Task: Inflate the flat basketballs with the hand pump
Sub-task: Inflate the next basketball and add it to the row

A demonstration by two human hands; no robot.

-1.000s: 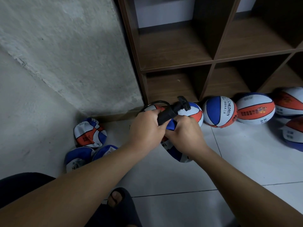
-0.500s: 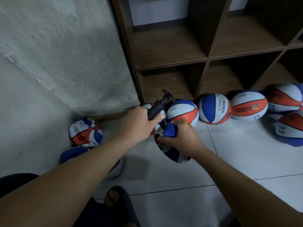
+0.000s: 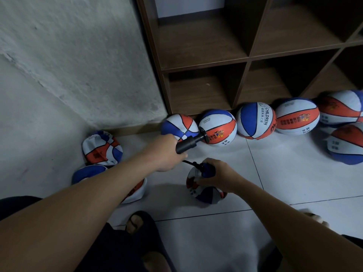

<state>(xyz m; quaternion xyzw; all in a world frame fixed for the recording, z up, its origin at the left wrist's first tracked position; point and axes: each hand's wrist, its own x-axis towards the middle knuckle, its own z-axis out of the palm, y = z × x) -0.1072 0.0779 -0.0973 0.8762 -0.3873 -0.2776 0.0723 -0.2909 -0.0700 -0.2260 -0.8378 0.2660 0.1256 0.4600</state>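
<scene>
Down on the tiled floor (image 3: 275, 173), the left hand (image 3: 167, 154) has its fingers wrapped round the black pump (image 3: 189, 143), which lies tilted with its handle end pointing up and right toward the row of balls. A thin black hose (image 3: 189, 163) runs from the pump's lower end to the flat ball (image 3: 204, 190) just beside it. The right hand (image 3: 220, 176) grips that ball from above, fingers curled over a bunched blue fold (image 3: 208, 170) where the hose meets it; the needle itself is hidden. The flat ball rests crumpled on the floor between the person's arms, in front of a dark slipper (image 3: 141, 224).

To the left, near the rough wall (image 3: 78, 55), lie two more flat balls: one (image 3: 102, 148) close to the wall, the other (image 3: 88, 172) nearer and partly covered by the left forearm. Along the foot of the brown shelf (image 3: 247, 59) stands a row of round, full balls: one (image 3: 179, 124) behind the pump, a second (image 3: 219, 127) touching the pump's handle end in the picture, a third (image 3: 255, 120) marked CHILDREN, a fourth (image 3: 297, 116) and a fifth (image 3: 341, 107) at the right edge. Another ball (image 3: 346, 144), dented, sits in front of the last two.
</scene>
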